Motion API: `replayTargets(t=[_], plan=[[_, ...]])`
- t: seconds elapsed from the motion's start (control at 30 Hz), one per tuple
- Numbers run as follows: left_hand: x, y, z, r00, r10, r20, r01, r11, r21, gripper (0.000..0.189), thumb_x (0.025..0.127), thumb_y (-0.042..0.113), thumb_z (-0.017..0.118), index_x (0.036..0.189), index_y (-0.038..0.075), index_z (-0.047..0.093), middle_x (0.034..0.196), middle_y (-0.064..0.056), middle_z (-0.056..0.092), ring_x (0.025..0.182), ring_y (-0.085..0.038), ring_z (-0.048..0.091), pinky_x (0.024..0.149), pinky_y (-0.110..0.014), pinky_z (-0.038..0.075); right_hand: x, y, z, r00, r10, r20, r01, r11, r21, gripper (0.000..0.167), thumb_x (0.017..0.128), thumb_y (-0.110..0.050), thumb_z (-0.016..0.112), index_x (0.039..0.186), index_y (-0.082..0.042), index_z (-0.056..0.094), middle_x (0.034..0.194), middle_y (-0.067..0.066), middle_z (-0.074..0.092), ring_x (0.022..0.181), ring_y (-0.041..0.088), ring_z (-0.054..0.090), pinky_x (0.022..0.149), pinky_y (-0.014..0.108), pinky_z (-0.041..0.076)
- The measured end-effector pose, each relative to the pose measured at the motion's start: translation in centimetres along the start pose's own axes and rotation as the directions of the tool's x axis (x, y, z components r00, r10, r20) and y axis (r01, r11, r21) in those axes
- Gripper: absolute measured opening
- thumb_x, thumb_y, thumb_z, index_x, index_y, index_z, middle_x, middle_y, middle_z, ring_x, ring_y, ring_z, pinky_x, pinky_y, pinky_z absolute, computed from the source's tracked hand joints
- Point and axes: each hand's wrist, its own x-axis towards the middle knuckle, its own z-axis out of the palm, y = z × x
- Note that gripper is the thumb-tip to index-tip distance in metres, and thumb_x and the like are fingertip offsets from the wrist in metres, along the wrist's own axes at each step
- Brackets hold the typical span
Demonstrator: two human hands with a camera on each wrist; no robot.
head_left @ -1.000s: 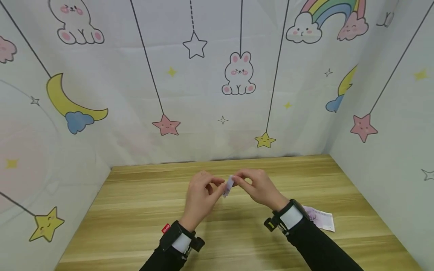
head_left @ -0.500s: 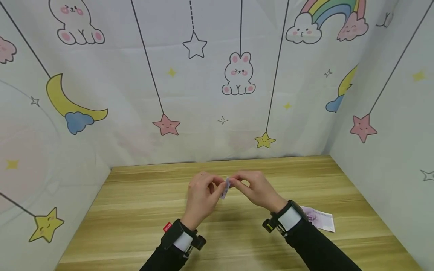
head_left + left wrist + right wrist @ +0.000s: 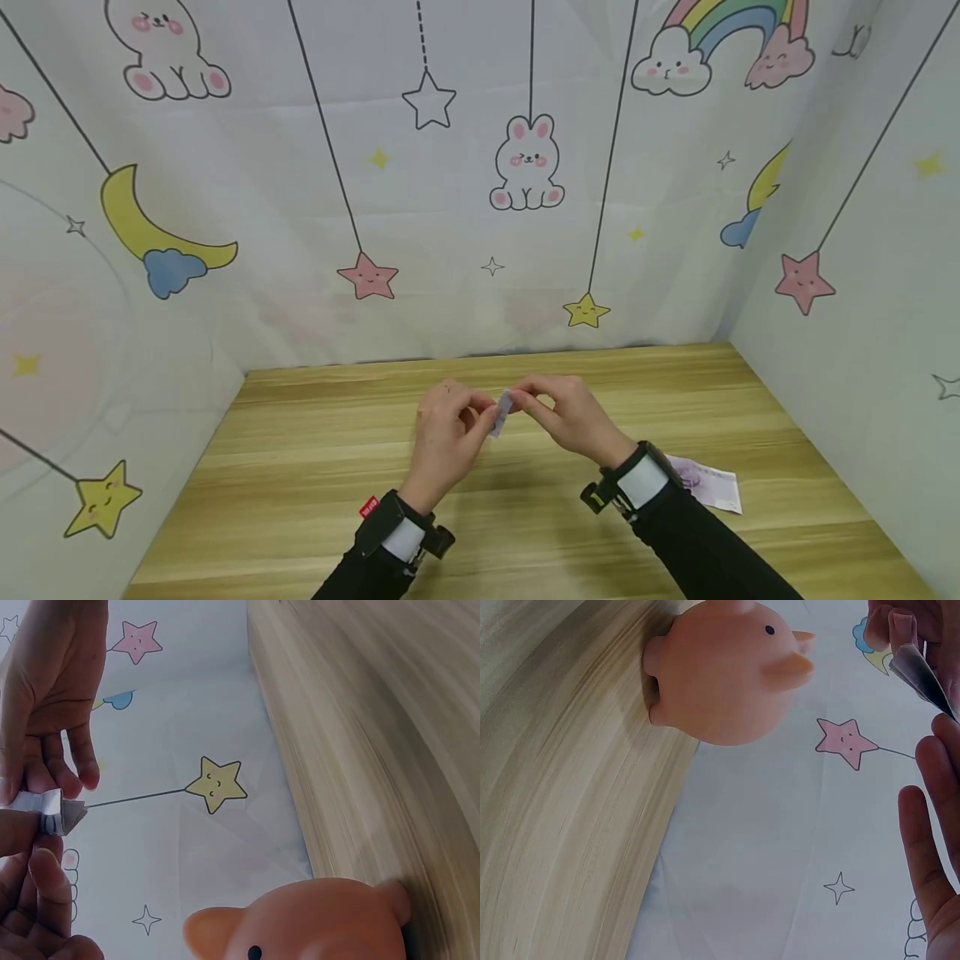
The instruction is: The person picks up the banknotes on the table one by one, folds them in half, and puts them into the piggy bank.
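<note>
Over the middle of the wooden table, a small pale purple banknote (image 3: 500, 415), folded into a narrow strip, is held between both hands. My left hand (image 3: 447, 437) pinches its lower part between thumb and forefinger. At its upper end, my right hand (image 3: 573, 419) pinches with thumb and fingertips. Up close in the left wrist view, the folded banknote (image 3: 52, 811) shows layered creases and a pointed end. A second purple banknote (image 3: 716, 488) lies flat on the table, partly hidden behind the right wrist.
An orange-pink piggy bank (image 3: 720, 679) stands on the wooden table (image 3: 562, 795); it shows in both wrist views but not in the head view. White cloth walls (image 3: 450, 317) printed with stars and rabbits enclose the back and sides. Both wrists wear black straps with small cameras.
Both hands stay in nearly the same place around the folded banknote. The strip shifts and tilts slightly as the right fingers move a little along its upper end.
</note>
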Motion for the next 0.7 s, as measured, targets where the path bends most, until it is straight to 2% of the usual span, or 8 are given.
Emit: replayTargets(t=[0.07, 0.13, 0.27, 0.43, 0.5, 0.7], plan=[[0.02, -0.03, 0.1, 0.999, 0.029, -0.018, -0.029, 0.999, 0.017, 0.011, 0.09, 0.011, 0.087, 0.087, 0.009, 0.076, 0.077, 0.001, 0.065, 0.072, -0.015, 0.057, 0.074, -0.035, 0.045, 0.03, 0.03, 0.0, 1.0, 0.003, 0.001, -0.003, 1.0, 0.003, 0.012, 0.103, -0.001, 0.069, 0.104, -0.008, 0.078, 0.097, 0.001, 0.079, 0.088, 0.011, 0.076, 0.075, 0.032, 0.062], [0.01, 0.04, 0.11, 0.999, 0.033, -0.023, -0.033, 0.999, 0.024, 0.012, 0.091, 0.012, 0.087, 0.087, 0.01, 0.076, 0.078, 0.001, 0.065, 0.073, -0.015, 0.057, 0.074, -0.036, 0.045, 0.03, 0.1, 0.0, 1.0, 0.004, -0.002, -0.004, 1.0, 0.006, 0.013, 0.103, -0.001, 0.068, 0.104, -0.009, 0.078, 0.098, 0.001, 0.079, 0.088, 0.011, 0.075, 0.075, 0.032, 0.062], [-0.22, 0.02, 0.08, 1.0, -0.003, -0.003, 0.003, 1.0, -0.007, 0.012, 0.091, 0.016, 0.087, 0.09, 0.012, 0.076, 0.079, 0.001, 0.064, 0.074, -0.015, 0.056, 0.076, -0.035, 0.045, 0.01, 0.22, -0.1, 1.0, 0.006, -0.016, -0.006, 1.0, 0.014, 0.013, 0.102, 0.0, 0.069, 0.104, -0.009, 0.078, 0.096, 0.0, 0.079, 0.086, 0.013, 0.076, 0.074, 0.033, 0.061], [-0.47, 0.09, 0.0, 0.999, -0.037, 0.035, 0.04, 0.997, -0.069, 0.011, 0.091, 0.014, 0.086, 0.089, 0.011, 0.076, 0.084, -0.002, 0.059, 0.078, -0.014, 0.055, 0.066, -0.025, 0.049, 0.13, 0.1, -0.36, 0.999, 0.007, -0.033, -0.006, 1.0, 0.029, 0.013, 0.102, 0.001, 0.069, 0.104, -0.008, 0.078, 0.094, 0.0, 0.079, 0.085, 0.012, 0.076, 0.073, 0.035, 0.062], [-0.55, 0.15, 0.05, 0.998, -0.045, 0.05, 0.05, 0.994, -0.098, 0.01, 0.092, 0.01, 0.084, 0.09, 0.009, 0.075, 0.085, -0.002, 0.058, 0.075, -0.012, 0.056, 0.06, -0.023, 0.049, 0.17, 0.03, -0.41, 0.999, 0.005, -0.033, -0.004, 0.999, 0.036, 0.013, 0.102, 0.001, 0.068, 0.104, -0.008, 0.078, 0.094, 0.0, 0.079, 0.085, 0.011, 0.076, 0.073, 0.035, 0.062], [-0.92, -0.03, 0.27, 0.993, -0.072, 0.093, 0.087, 0.982, -0.168, 0.006, 0.096, 0.007, 0.08, 0.096, 0.006, 0.074, 0.087, -0.002, 0.065, 0.065, -0.007, 0.057, 0.059, -0.023, 0.051, 0.07, -0.04, -0.42, 0.999, 0.031, -0.027, -0.029, 0.997, 0.065, 0.014, 0.104, 0.0, 0.067, 0.104, -0.008, 0.078, 0.094, -0.001, 0.079, 0.086, 0.012, 0.077, 0.074, 0.031, 0.061]])
